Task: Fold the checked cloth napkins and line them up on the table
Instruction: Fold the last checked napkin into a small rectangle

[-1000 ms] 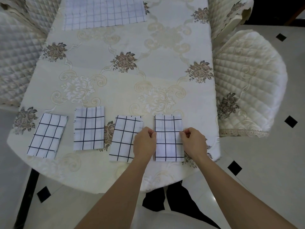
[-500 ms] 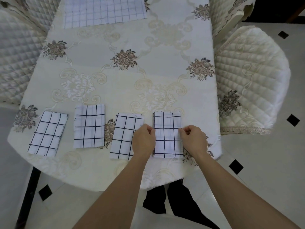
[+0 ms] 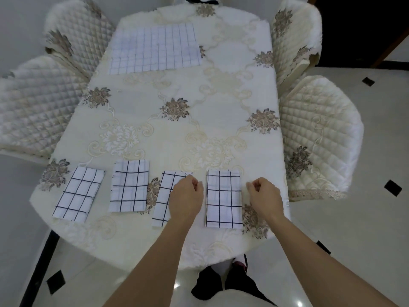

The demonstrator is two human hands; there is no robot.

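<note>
Napkin four (image 3: 223,199) lies folded at the row's right end on the table (image 3: 221,96), my left hand (image 3: 186,196) and right hand (image 3: 264,196) curled, empty, either side; I'd square it with the third napkin (image 3: 162,196), then fetch the unfolded cloth (image 3: 155,48).

The folded napkins (image 3: 223,199) are thin matt cloth. The tablecloth (image 3: 232,63) is cream embroidered fabric with a faint sheen. Quilted padded fabric covers the chairs (image 3: 321,129). The floor (image 3: 376,229) is glossy smooth tile.

Cloth-covered table (image 3: 221,96): four folded napkins (image 3: 129,187) in a row, one spread napkin (image 3: 155,48).
</note>
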